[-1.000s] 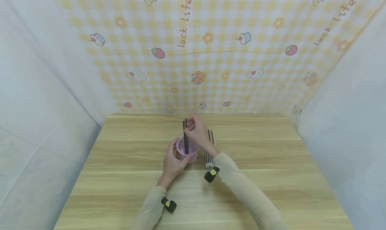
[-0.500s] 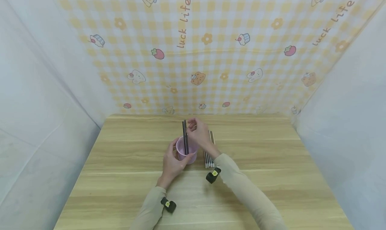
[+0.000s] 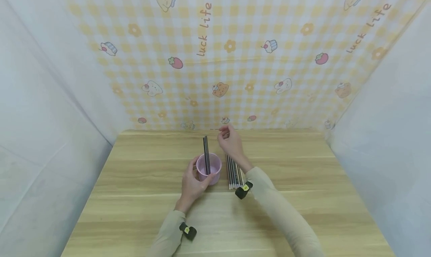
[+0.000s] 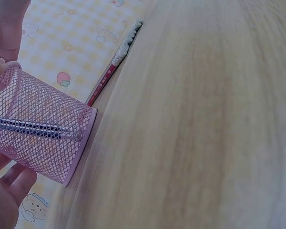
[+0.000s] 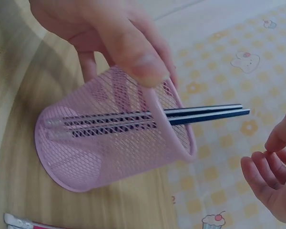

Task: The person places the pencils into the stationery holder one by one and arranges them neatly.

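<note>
A pink mesh pen cup (image 3: 209, 179) stands on the wooden table, and my left hand (image 3: 193, 184) grips it from the left, thumb at the near side of the rim. Two dark pencils (image 5: 207, 112) lean inside the cup, pale ends down, their dark ends sticking out past the rim. To the right and beyond the cup, my right hand (image 3: 231, 143) is raised with loosely bent fingers and nothing between them. Below it lies a row of several pencils (image 3: 231, 174), white erasers toward me. The right forearm and wrist camera partly cover that row.
A yellow checked cloth (image 3: 249, 70) with printed cartoons hangs behind the table's back edge. White panels rise at the left (image 3: 43, 118) and right (image 3: 380, 122). The wooden tabletop (image 3: 134, 212) spreads out around the cup.
My right hand has let go of the pencils in the cup and moved away to the right. More of the pencil row shows now. The left hand keeps its hold.
</note>
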Demonstrator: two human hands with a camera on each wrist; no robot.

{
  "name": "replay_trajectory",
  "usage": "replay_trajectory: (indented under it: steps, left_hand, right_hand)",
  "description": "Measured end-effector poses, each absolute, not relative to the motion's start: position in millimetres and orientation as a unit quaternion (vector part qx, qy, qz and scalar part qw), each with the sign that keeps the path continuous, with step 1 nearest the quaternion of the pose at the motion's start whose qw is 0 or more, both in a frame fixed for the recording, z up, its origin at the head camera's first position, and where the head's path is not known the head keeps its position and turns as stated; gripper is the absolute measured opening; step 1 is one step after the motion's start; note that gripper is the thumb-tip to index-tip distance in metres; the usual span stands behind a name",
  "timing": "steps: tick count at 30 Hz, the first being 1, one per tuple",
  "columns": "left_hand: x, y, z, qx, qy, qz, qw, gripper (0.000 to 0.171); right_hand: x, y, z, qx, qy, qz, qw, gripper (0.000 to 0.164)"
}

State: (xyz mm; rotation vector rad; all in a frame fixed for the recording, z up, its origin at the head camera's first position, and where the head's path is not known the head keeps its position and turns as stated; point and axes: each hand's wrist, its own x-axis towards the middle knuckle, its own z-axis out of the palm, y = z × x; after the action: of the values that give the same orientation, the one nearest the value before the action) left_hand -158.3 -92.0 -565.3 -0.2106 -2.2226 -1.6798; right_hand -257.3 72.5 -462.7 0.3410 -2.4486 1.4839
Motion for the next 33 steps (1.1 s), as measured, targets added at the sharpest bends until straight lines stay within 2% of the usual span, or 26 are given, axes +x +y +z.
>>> replay_trajectory:
  steps: [8, 17, 23, 33]
  left_hand:
    - [-160, -89, -566, -0.069, -0.774, -0.604, 0.175, 0.087]
    - [-159, -89, -567, -0.063, -0.778, -0.602, 0.167, 0.087]
    - [-159, -92, -569, -0.080, -0.780, -0.597, 0.168, 0.086]
    - [-157, -92, -564, -0.074, -0.785, -0.594, 0.161, 0.085]
  right_hand:
    - [-265, 91, -460, 0.096, -0.835, 0.522, 0.146, 0.022]
    - [-271, 105, -474, 0.035, -0.841, 0.528, 0.112, 0.027]
    - [-276, 113, -485, 0.028, -0.843, 0.527, 0.109, 0.025]
    - [-279, 126, -504, 0.005, -0.860, 0.507, 0.063, 0.030]
